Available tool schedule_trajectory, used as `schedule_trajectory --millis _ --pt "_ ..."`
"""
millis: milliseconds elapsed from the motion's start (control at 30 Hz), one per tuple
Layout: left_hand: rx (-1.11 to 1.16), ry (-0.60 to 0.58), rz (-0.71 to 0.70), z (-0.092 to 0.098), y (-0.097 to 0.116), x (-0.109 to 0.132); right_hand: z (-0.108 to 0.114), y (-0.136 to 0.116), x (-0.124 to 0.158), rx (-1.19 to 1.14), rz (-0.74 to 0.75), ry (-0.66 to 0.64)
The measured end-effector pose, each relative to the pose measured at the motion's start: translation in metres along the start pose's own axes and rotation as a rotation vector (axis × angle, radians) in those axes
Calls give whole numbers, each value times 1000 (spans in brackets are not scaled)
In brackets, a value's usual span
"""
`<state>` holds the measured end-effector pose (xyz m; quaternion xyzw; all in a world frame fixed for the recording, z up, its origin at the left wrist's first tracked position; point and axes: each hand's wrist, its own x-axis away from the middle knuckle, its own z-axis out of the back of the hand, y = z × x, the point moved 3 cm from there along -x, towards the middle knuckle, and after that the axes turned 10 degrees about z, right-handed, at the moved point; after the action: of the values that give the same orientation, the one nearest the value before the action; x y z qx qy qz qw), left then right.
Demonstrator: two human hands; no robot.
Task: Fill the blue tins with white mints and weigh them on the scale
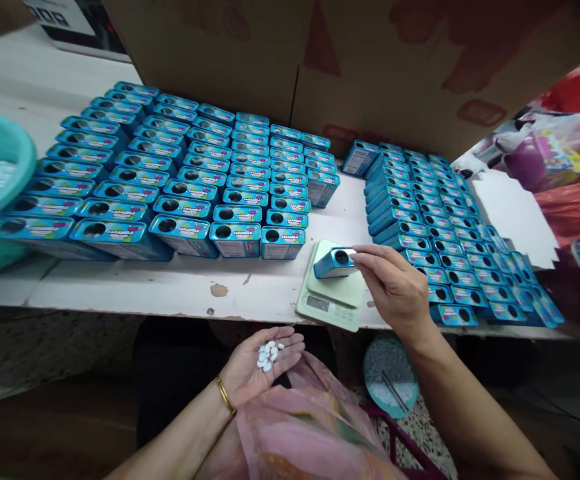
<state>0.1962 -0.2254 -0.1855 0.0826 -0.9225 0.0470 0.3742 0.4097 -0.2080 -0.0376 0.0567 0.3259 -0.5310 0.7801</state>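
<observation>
My left hand (257, 367) is palm up with its fingers stretched out, and a small heap of white candies (269, 355) rests on it. On the pale green digital scale (337, 290) stands a blue tin (334, 265) with a round dark hole in its top. My right hand (395, 283) reaches in from the right, its fingers closed at the right end of this tin. The fingertips cover part of the tin's label, and the thumb is mostly hidden. The digits on the scale's display are unreadable.
Rows of blue tins (185, 227) fill the table's left side; more tins (443, 241) stand at right. A turquoise basin (27, 167) of white candies is at far left. Cardboard (250, 53) rises behind. Below the table edge sits a small tub (375, 380).
</observation>
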Motion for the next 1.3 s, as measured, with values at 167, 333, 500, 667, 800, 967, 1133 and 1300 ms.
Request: schedule_trajectory --millis 167,333,500,667,800,967,1133,1300 --pt "37 7 -11 -3 0 1 19 -10 26 63 -78 212" --pt "51 -27 -50 -5 0 3 30 -10 51 193 -170 409" --pt "-9 -26 -90 -4 -2 5 32 3 61 188 -278 421" --pt "-52 46 -116 -5 -2 7 26 8 60 99 -303 358" --pt "-20 102 -119 -6 -3 8 15 12 44 78 -270 172" --pt "-9 121 -132 -6 -4 8 -9 35 8 50 -46 -223" --pt "25 160 -153 -3 0 11 -22 91 -45 148 -60 -190" --pt "50 187 -156 -1 3 13 -64 126 -95 207 -104 -238"
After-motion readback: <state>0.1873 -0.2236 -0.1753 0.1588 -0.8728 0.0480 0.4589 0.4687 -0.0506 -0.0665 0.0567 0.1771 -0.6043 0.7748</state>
